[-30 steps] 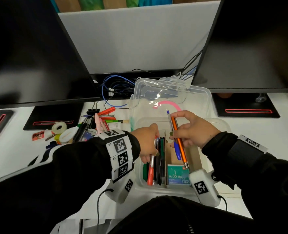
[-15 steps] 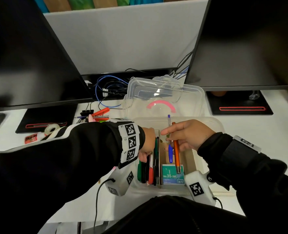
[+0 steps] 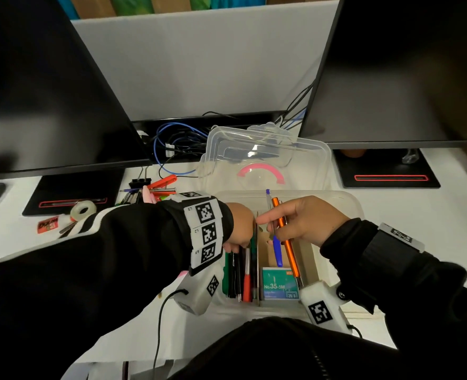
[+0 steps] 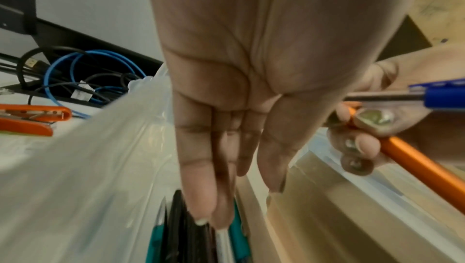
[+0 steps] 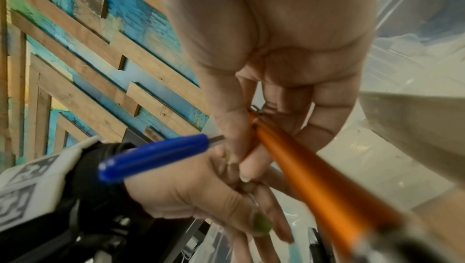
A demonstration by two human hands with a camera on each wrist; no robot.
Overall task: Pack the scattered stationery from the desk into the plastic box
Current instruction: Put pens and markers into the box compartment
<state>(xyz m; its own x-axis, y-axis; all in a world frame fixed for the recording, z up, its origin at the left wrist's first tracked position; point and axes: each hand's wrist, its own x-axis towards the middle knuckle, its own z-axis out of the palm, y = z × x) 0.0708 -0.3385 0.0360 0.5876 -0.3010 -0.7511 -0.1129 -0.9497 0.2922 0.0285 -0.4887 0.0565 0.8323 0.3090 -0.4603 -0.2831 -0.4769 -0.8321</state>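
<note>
A: Change since the frame half a second back: the left hand (image 3: 240, 229) sits a little deeper in the pen compartment, and the two pens in the right hand (image 3: 306, 223) point more steeply down into the middle compartment.

B: State of the hands?

A: Right hand grasps the orange pen (image 3: 285, 239) and the blue-capped pen (image 3: 275, 237) together, fingers curled round both. In the right wrist view the thumb presses the orange barrel (image 5: 314, 177), with the blue cap (image 5: 153, 158) sticking out at 9 o'clock. Left hand: fingers straight, pointing down, tips on the packed pens (image 4: 191, 233). It grasps nothing.

B: Where is the box?

A: The clear plastic box (image 3: 350, 204) stands on the white counter (image 3: 418, 229) directly below the head camera, its lid (image 3: 265, 154) open and leaning back at 12 o'clock. A cardboard divider (image 3: 258, 259) splits it. Pens lie at 9 o'clock of the divider; a green staple box (image 3: 279, 283) sits at the near end of the middle compartment, at 6 o'clock of the orange pen's tip.

B: Still loose on the counter?

A: At 10 o'clock of the box: orange snips (image 3: 162, 182), a tape roll (image 3: 83, 209), a black binder clip (image 3: 139, 183), and more pens partly hidden by the left sleeve.
</note>
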